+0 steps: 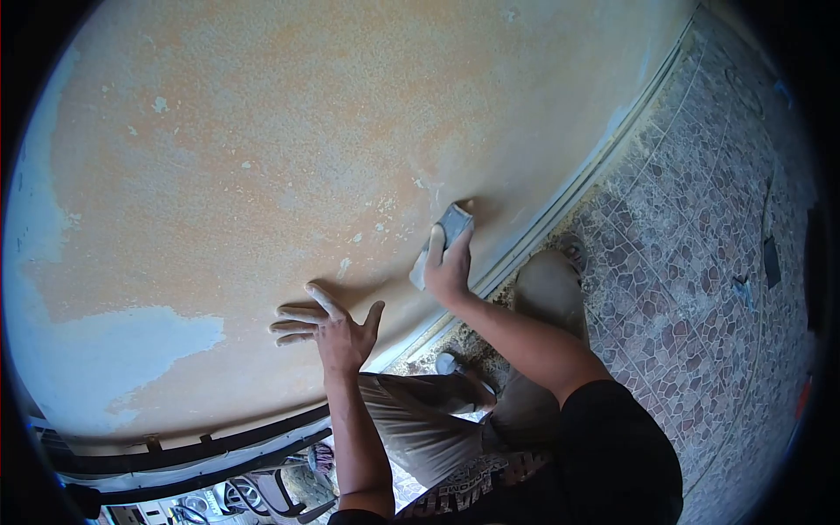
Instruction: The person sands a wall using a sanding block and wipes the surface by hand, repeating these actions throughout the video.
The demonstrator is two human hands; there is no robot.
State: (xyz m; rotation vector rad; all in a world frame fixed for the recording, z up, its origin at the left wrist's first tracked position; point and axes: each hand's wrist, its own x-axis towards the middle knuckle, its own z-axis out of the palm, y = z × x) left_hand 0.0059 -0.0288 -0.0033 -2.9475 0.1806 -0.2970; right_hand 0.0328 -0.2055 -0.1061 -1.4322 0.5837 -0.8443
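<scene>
— Any writing on the wall (262,131), the sanding block (455,220) or the tiled floor (700,262)?
— None I can read. No label, brand, number or sign shows anywhere in view.

A single view comes from a camera worn on the person's head. It faces forward and down through a wide, rounded lens that darkens the corners. It sits close to the wall (262,131), which fills the upper left, while the tiled floor (700,262) curves down the right. Both arms enter from the bottom edge. The left hand (325,328) and the right hand (448,267), on a grey block (452,223), lie near the centre.
</scene>
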